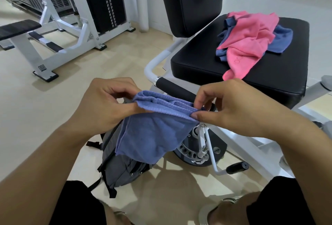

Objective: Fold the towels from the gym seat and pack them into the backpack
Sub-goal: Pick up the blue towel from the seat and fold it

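Note:
A blue towel (152, 135) hangs folded in front of me, its top edge stretched between both hands. My left hand (106, 104) pinches the left corner and my right hand (231, 106) pinches the right corner. Below the towel a grey backpack (118, 169) stands on the floor, its top hidden by the cloth. On the black gym seat (197, 63) at the right lie a crumpled pink towel (249, 41) and a darker blue towel (280, 41) partly under it.
The seat's black backrest (190, 2) rises behind it. A padded handle (176, 90) and a white lever with a round adjuster plate (199, 151) sit just behind the towel. Another white weight machine (59, 20) stands at the left on the pale floor.

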### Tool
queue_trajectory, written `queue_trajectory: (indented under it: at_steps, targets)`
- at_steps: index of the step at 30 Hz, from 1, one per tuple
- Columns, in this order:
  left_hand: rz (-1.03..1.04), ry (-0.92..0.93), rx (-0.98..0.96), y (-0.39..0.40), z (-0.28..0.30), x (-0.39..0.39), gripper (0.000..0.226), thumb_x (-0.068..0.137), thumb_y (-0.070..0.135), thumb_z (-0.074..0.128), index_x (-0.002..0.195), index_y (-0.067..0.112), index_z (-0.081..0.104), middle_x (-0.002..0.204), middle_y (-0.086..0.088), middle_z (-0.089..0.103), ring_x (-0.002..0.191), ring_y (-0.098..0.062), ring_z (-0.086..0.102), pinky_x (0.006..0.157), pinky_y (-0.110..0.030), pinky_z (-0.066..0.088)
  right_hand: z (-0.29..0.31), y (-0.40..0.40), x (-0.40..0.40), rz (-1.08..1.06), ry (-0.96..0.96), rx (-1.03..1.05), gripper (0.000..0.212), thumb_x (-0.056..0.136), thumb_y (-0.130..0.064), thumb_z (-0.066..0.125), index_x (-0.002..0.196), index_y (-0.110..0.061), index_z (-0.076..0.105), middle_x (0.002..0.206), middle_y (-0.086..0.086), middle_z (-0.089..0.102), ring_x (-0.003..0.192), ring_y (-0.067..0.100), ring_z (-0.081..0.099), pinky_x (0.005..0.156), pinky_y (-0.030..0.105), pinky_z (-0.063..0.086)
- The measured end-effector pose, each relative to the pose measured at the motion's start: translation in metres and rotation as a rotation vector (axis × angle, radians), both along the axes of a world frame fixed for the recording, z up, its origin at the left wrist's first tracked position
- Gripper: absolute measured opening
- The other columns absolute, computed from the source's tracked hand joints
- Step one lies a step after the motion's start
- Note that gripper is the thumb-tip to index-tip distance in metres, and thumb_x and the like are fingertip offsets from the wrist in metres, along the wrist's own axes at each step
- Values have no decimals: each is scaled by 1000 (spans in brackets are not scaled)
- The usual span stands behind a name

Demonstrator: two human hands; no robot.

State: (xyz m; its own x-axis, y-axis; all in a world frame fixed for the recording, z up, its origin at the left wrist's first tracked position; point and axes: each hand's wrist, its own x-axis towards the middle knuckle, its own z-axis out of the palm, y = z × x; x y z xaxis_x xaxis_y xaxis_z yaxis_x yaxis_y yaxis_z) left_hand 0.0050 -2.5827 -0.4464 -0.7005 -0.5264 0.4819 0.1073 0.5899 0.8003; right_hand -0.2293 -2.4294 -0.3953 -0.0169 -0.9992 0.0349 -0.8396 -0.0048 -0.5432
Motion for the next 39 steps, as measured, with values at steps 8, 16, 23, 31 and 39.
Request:
queue_trajectory:
  at_steps: [8,16,23,31,39]
  targets:
    - [-15,-36,74,2,0,1,30,63,40,91,73,25,67,74,8,68,67,-14,62,67,-22,50,-3,-2,3,-155,-409,68,12,93,-18,70,83,-12,68,78,2,77,65,19,74,68,32,61]
    - [-35,-61,132,8,-5,-3,33,68,52,88,77,30,65,75,8,66,69,-12,61,67,-21,51,-5,0,9,-166,-274,126,23,79,-9,81,87,-21,63,77,-1,76,66,21,73,74,47,62]
    - [-62,-150,101,8,1,1,26,74,43,85,77,27,65,73,7,64,68,-12,58,68,-28,52,0,-1,7,-186,-149,175,21,78,-1,67,75,-22,65,65,-17,68,53,11,67,59,38,62]
    - [16,-153,-19,14,1,-2,17,83,28,72,97,29,63,80,-4,59,75,-13,59,77,-25,54,3,-3,7,-304,-268,134,32,88,4,42,82,-15,67,80,11,74,68,22,75,51,34,60]
    - [49,-38,181,21,-2,-15,25,81,21,76,98,32,62,81,5,65,77,-11,60,73,-27,51,7,5,19,-129,-171,259,58,77,-82,52,106,-36,70,95,-9,73,84,1,67,81,38,57]
